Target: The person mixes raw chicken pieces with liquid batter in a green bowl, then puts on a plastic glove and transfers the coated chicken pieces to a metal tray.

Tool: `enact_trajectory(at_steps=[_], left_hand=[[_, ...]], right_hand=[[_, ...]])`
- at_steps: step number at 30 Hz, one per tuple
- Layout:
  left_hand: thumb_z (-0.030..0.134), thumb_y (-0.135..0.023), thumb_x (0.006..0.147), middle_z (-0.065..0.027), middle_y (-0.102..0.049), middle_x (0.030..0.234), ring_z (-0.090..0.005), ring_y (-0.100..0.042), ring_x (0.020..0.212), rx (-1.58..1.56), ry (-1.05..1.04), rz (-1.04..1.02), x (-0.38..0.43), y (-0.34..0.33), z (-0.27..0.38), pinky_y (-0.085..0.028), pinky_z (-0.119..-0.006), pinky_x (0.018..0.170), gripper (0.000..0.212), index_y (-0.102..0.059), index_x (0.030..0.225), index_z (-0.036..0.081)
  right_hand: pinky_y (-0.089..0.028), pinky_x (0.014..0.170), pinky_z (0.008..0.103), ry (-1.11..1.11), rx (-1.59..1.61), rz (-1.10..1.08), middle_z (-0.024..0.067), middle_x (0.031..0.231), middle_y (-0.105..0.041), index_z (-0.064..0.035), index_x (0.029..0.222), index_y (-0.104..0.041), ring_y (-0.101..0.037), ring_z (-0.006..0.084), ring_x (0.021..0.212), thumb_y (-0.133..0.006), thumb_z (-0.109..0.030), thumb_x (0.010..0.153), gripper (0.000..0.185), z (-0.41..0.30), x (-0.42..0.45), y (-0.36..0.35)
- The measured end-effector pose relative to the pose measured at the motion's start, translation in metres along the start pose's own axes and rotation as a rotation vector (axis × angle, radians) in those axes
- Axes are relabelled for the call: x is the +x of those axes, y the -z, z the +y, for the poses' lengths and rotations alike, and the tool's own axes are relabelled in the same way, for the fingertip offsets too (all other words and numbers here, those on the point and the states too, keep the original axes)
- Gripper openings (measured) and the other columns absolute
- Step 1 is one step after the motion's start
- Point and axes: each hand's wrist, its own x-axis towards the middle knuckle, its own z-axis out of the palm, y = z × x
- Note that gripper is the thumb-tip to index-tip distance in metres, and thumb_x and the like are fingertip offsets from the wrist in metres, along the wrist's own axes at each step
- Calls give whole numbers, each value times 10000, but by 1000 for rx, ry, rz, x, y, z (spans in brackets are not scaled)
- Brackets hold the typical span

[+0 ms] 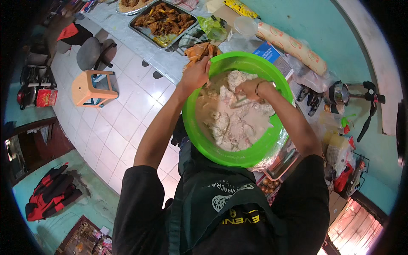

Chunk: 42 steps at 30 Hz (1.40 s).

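A large bright green plastic basin [204, 134] stands before me, holding pale, wet batter. Lumpy batter-coated pieces, apparently chicken [220, 124], lie in the liquid. My left hand [197, 75] grips the basin's far left rim, its thumb over the edge. Inside the basin, my right hand [250, 89] closes around what looks like a metal utensil [241, 103], probably tongs; a shiny end shows by the wrist. My fingers hide most of it. Coated pieces lie right beside those fingers, and whether the utensil pinches one cannot be told.
Beyond the basin, a metal tray [167, 44] of browned fried chicken stands on the table, with an orange cloth [199, 52] nearer. A large plastic-wrap roll [291, 47] lies along the wall. Kitchenware crowds the right side. An orange plastic stool [84, 89] stands on the tiled floor.
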Motion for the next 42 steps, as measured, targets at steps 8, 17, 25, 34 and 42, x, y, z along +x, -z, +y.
enact_trajectory(at_steps=[8,17,25,34,42], left_hand=[[307,-380,1000,-232,-623,876,-463,-586,831,-67,-19,31,-3,-3,-2,-449,-563,695,271,-498,1082,77],[297,-388,992,-221,-642,914,-434,-605,855,-79,21,-9,-3,2,4,-458,-545,717,264,-497,1096,81],[324,-372,1002,-220,-640,926,-432,-604,861,-119,-5,19,-3,-4,1,-463,-532,735,303,-509,1142,93],[291,-382,999,-238,-628,879,-449,-595,846,-42,-5,6,-2,-3,-1,-455,-553,709,258,-493,1104,83],[260,-368,992,-219,-648,918,-425,-614,853,20,11,-30,1,2,9,-470,-543,712,248,-475,1063,47]], right_hand=[[-497,856,407,110,-61,-96,68,1138,-661,-294,1216,-606,-632,296,1016,-542,-116,802,455,-36,-33,-10],[-477,908,390,-269,182,27,156,1137,-649,-155,1213,-622,-623,305,1031,-459,-48,802,455,18,-14,33],[-447,964,368,-84,96,128,172,1204,-611,-111,1222,-606,-568,334,1116,-437,-35,845,420,84,23,-3],[-449,937,385,117,172,46,176,1193,-612,-133,1249,-575,-579,326,1093,-463,-73,868,402,76,24,8],[-450,907,398,49,191,-37,172,1152,-629,-116,1234,-566,-590,325,1070,-479,-81,892,355,55,4,21]])
